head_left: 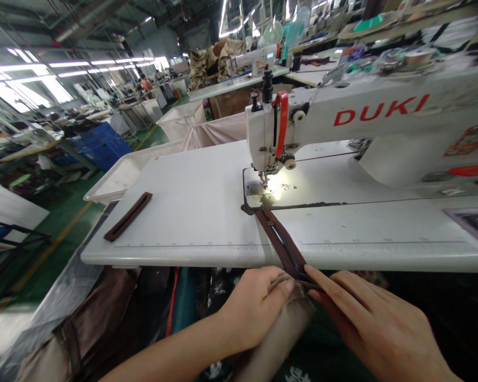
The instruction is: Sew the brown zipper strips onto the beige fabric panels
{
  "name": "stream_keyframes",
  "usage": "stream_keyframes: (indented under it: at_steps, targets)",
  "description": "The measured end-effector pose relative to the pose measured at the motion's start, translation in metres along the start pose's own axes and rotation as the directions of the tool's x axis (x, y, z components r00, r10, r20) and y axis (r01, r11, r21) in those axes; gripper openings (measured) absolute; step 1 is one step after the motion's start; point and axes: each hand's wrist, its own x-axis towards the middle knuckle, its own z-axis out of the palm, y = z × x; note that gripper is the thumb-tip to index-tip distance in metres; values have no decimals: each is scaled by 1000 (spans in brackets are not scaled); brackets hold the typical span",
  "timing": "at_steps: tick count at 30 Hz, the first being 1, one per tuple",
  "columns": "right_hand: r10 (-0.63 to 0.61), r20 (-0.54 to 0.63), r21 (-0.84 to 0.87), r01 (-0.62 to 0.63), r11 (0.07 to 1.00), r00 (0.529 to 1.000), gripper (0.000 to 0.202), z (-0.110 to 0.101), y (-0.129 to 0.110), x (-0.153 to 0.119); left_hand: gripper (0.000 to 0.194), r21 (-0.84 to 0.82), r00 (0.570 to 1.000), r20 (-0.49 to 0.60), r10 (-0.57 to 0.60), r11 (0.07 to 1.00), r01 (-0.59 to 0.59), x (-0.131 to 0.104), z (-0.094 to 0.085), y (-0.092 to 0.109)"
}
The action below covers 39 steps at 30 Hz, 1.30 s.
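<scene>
Clock centred on my view. Zipper strip (281, 239): 5 o'clock, upper part lying on the worktop (199, 196), lower end past its near edge. My left hand (250, 302), 6 o'clock, grip clenched on beige fabric (281, 331); my right hand (376, 318), between 4 and 5, pinches the strip's lower end. Sewing machine (322, 114): 2 o'clock, lamp lit. Slotted brown piece (122, 223): near 9, flat, well apart.

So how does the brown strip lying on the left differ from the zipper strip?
The left strip lies flat, untouched; the zipper strip runs over the table's edge to the left hand and right hand. The zipper strip shows metal; the left strip shows only a long slit. Both are narrow and dark brown.
</scene>
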Motion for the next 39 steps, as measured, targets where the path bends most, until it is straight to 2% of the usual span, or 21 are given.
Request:
stream_keyframes:
  at_steps: [3,7,10,15,17,18,19,21,23,25,27,29,32,36,37,39]
  targets:
    - [18,-10,-13,-18,1000,1000,30,4,-1,-4,29,-25,1000,13,7,1000,-6,0,0,0]
    - [-38,29,-44,39,998,999,28,8,1,-8,30,-67,1000,18,14,998,-12,1,1,-1]
    - [-32,21,31,31,999,999,24,9,3,-6,29,-101,999,26,25,995,-23,1,2,-5]
    - [103,3,222,-101,970,995,25,8,3,-2,29,-178,999,41,28,984,-21,0,5,-10]
    - [219,14,290,-214,933,976,27,6,2,0,28,-199,999,35,35,980,-27,-1,5,-9]
    - [309,42,333,-305,892,950,31,5,1,1,27,-202,999,36,40,979,-32,-1,6,-8]
    - [407,95,383,-411,827,908,35,4,0,3,27,-204,998,41,49,978,-40,-2,6,-6]
    - [554,271,506,-606,614,787,38,2,-1,9,27,-195,996,61,63,980,-50,-3,6,-1]
    - [564,484,609,-720,332,669,37,3,-2,15,26,-156,993,94,71,986,-56,-5,7,4]
    - [495,647,640,-766,60,580,42,7,-1,20,26,-102,987,134,84,992,-71,-6,8,6]
    - [417,742,622,-772,-132,526,43,12,1,22,27,-41,981,170,98,995,-92,-8,8,5]
    - [404,757,630,-739,-239,514,39,16,3,23,28,27,981,161,105,993,-111,-9,8,2]
    - [523,673,715,-642,-279,522,32,19,1,25,35,96,991,67,112,988,-119,-7,9,-5]
    - [662,568,786,-561,-261,489,42,22,-8,31,45,81,990,-42,138,988,-134,-1,11,-11]
    - [671,552,788,-575,-223,496,44,24,-8,33,46,86,990,-46,131,988,-127,1,11,-12]
    - [668,503,780,-621,-77,548,46,28,-4,34,44,133,994,-34,104,986,-98,4,9,-14]
